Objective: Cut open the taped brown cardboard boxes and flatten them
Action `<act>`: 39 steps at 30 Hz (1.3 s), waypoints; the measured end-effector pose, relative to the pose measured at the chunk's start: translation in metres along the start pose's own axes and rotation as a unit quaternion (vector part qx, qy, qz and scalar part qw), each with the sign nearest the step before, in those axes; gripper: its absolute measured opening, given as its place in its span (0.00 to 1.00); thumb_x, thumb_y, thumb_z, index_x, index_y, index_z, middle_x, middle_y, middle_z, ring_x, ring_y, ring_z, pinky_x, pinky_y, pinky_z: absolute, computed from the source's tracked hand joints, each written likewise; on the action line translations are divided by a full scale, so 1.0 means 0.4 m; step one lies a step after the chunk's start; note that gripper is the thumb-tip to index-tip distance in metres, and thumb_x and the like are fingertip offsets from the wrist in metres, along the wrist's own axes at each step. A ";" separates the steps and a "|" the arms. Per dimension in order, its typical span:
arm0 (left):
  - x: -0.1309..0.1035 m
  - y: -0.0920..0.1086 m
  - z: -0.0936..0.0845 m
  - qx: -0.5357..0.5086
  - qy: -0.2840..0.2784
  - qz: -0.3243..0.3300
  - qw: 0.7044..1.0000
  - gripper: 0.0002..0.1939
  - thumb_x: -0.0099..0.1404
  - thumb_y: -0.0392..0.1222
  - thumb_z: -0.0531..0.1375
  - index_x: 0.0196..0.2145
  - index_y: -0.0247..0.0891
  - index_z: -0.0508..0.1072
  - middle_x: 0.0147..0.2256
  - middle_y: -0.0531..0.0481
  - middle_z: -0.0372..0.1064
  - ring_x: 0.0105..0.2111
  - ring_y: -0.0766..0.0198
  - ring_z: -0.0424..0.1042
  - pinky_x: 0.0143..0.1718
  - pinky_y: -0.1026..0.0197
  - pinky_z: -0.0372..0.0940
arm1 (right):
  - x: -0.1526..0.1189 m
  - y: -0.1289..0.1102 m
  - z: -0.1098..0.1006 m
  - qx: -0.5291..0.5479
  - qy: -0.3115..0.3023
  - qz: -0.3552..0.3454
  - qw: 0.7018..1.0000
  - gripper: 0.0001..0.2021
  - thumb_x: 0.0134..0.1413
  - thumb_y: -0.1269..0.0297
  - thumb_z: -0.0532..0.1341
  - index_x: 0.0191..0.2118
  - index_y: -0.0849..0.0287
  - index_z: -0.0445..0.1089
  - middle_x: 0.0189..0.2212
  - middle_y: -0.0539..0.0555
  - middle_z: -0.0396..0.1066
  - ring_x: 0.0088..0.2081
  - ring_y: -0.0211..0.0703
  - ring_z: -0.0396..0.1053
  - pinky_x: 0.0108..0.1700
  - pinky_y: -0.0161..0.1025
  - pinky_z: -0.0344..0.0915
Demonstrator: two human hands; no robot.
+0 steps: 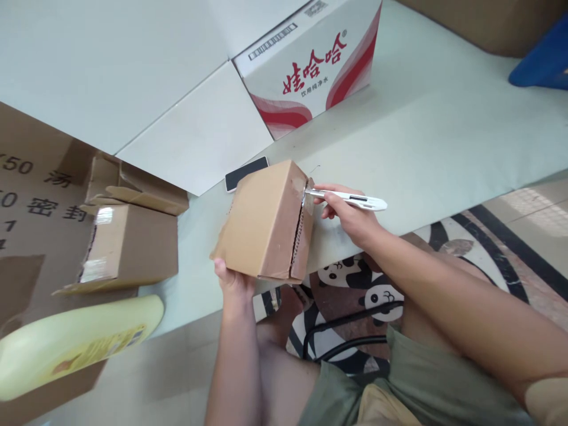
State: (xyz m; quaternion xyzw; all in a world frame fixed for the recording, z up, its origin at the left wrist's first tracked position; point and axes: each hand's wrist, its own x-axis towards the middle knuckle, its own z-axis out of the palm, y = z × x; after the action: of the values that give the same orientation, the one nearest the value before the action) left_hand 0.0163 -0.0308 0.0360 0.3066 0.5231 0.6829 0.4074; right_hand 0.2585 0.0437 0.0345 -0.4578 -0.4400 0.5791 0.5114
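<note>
A brown cardboard box [257, 219] stands tilted near the table's front edge, with a split seam along its right side. My left hand [234, 279] grips the box at its lower left corner, thumb on the near face and the other fingers hidden behind it. Between the fingers of my right hand [350, 216] is a white utility knife [355, 199], held level. Its tip meets the upper part of the seam, where a strip of clear tape shines.
Behind the box lies a dark-screened phone [247, 173], partly covered. A white-and-red carton [310, 71] stands at the back. On the left are opened cardboard boxes [146, 242] and a pale yellow bottle [84, 340]. A blue object [544, 56] sits at the far right.
</note>
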 end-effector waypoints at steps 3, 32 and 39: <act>0.003 -0.001 -0.004 0.004 0.017 -0.001 1.000 0.41 0.46 0.75 0.64 0.47 0.40 0.78 0.51 0.41 0.76 0.60 0.43 0.67 0.57 0.50 0.66 | -0.006 0.001 0.000 -0.003 -0.008 -0.012 1.000 0.18 0.57 0.52 0.62 0.48 0.56 0.78 0.36 0.53 0.80 0.25 0.35 0.70 0.32 0.39 0.70; 0.015 -0.038 -0.004 0.017 0.060 0.045 0.997 0.35 0.54 0.68 0.65 0.50 0.41 0.75 0.57 0.41 0.72 0.63 0.49 0.65 0.63 0.54 0.62 | 0.018 0.034 -0.029 -0.415 0.038 -0.086 0.905 0.21 0.49 0.61 0.61 0.51 0.59 0.69 0.46 0.65 0.71 0.45 0.60 0.69 0.45 0.53 0.67; 0.012 -0.028 -0.008 0.000 0.034 0.073 0.997 0.39 0.59 0.72 0.58 0.59 0.45 0.70 0.67 0.43 0.60 0.68 0.49 0.56 0.66 0.53 0.58 | -0.027 0.031 0.008 -0.272 -0.166 -0.277 0.907 0.10 0.60 0.65 0.55 0.29 0.56 0.71 0.27 0.53 0.74 0.30 0.44 0.70 0.36 0.42 0.67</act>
State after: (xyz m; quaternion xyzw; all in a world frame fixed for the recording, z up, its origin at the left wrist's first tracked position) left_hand 0.0140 -0.0266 0.0243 0.3201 0.5132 0.7208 0.3385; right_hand 0.2537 0.0316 0.0237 -0.3363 -0.7676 0.3401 0.4267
